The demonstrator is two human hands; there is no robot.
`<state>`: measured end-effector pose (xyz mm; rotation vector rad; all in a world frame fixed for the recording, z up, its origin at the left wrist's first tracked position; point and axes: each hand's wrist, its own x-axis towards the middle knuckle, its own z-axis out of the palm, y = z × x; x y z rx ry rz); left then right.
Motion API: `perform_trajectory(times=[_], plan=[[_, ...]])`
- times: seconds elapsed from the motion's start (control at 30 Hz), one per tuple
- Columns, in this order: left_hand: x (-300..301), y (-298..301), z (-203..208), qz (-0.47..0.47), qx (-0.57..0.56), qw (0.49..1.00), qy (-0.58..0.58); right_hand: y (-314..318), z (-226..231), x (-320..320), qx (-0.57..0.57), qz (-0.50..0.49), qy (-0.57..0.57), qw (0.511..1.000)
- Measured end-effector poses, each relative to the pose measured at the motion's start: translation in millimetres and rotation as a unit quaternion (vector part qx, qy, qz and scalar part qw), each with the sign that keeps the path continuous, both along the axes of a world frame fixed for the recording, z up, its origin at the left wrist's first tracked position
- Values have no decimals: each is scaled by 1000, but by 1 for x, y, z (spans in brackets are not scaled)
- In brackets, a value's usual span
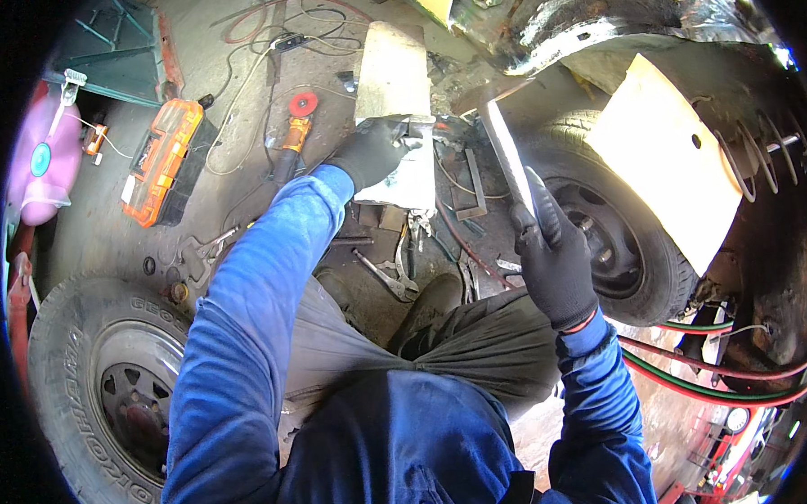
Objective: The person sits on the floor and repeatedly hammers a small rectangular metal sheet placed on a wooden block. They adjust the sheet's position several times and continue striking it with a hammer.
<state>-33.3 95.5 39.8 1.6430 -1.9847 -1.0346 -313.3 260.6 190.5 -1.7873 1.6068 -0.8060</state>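
My left hand (369,154), in a black glove, is closed at the edge of a pale, bent sheet metal piece (399,182) on the floor in front of me. A longer flat stretch of the metal (390,68) reaches away beyond the fingers. Raised on the right, my gloved right hand (555,268) grips a hammer (508,148) by its shiny, light handle. The hammer's head is at the far end, blurred and hard to make out. Pliers (406,252) and locking pliers (385,275) lie between my knees and the metal.
An angle grinder (295,135) with a red disc and an orange-black toolbox (167,163) lie left. A loose tyre (103,391) is near left, another wheel (601,234) right. A tan panel (665,159) leans over it. Cables, red and green hoses (697,383) and a purple fan (44,160) surround the area.
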Motion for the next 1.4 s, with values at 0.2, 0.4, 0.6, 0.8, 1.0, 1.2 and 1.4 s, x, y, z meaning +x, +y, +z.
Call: perform_trajectory(times=[0.2,0.4,0.6,0.8,1.0,1.2,1.4], plan=[[-6,0,-3,-12,-54,998,-6,-1,25,6,3,-13,-32,999],[-16,2,2,2,-39,999,-23,-1,72,18,-107,-87,-236,962],[-4,0,-2,-6,-71,997,15,-3,79,18,-123,-102,-208,965],[-18,-3,9,-42,-66,993,-83,-5,70,16,-101,-73,-182,975],[-23,-6,14,-46,-43,994,-88,-8,91,13,-237,-90,-154,955],[-25,-1,13,-86,-107,988,-75,-13,22,19,-228,-48,77,969],[-10,2,23,-95,-107,988,-67,1,-35,14,47,-78,-71,993]])
